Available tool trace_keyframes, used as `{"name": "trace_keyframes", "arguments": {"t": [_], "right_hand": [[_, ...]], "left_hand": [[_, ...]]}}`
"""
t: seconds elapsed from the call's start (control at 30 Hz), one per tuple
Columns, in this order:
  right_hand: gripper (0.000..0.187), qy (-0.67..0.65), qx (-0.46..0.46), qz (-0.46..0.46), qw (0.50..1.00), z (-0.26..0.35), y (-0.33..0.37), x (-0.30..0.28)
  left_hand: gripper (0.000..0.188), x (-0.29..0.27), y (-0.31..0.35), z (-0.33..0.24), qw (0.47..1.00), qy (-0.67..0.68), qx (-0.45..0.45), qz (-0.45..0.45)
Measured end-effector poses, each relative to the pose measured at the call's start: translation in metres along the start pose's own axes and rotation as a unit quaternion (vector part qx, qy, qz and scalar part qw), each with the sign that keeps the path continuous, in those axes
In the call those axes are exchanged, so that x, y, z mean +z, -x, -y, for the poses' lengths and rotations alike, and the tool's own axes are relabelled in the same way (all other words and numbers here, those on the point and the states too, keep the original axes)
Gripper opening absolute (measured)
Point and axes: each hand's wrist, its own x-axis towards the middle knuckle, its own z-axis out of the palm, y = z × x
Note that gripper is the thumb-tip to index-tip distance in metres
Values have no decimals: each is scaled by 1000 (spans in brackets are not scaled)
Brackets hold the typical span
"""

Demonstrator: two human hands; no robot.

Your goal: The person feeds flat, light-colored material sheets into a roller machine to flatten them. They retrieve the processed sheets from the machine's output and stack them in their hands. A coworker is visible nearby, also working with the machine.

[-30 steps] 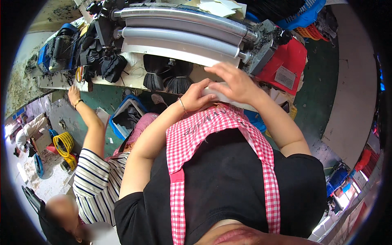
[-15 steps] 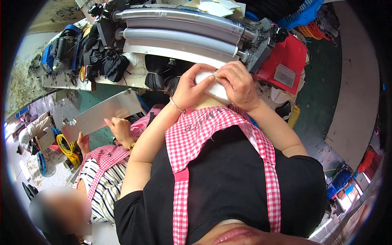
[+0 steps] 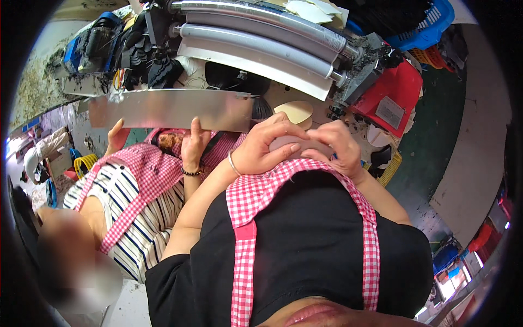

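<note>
Close to my checked apron, an oval pale piece [image 3: 284, 143], like a thin pad, is held between my hands. My left hand [image 3: 267, 143] grips its left side, thumb lying across the face and fingers behind. Over the right side, my right hand [image 3: 341, 148] is curled with bent fingers on the piece; its fingertips are slightly blurred. The piece's lower part is hidden by the hands and the apron [image 3: 248, 196]. Just beyond the hands, a cream oval sheet [image 3: 295, 111] lies on the bench.
A roller machine [image 3: 256, 46] spans the far side, with a red panel [image 3: 389, 90] at its right. To my left, a co-worker's hands hold a long metal sheet [image 3: 174, 109] near my left arm. Black pieces [image 3: 163, 71] and a blue basket [image 3: 425, 27] stand farther off.
My hands have come down nearer the apron with the oval piece, which looks darker and tilted. The cream sheet beyond is now uncovered. The co-worker's metal sheet has swung level and rightward.
</note>
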Motion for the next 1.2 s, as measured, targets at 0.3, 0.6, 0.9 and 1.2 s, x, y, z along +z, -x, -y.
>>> {"name": "trace_keyframes", "arguments": {"t": [0.3, 0.6, 0.9, 1.2], "right_hand": [[32, 69, -54, -7, 996, -5, 1, -6], [24, 16, -70, 78, 994, -4, -56, -33], [24, 273, -109, 56, 954, -95, -205, -4], [35, 337, 140, 242, 899, -117, -259, 7]], "left_hand": [[26, 9, 5, -7, 993, -63, -76, -66], [30, -8, -2, -18, 992, -6, -106, -62], [38, -64, -38, 29, 913, 116, -351, -171], [49, -88, -86, 32, 942, 74, -314, -95]]}}
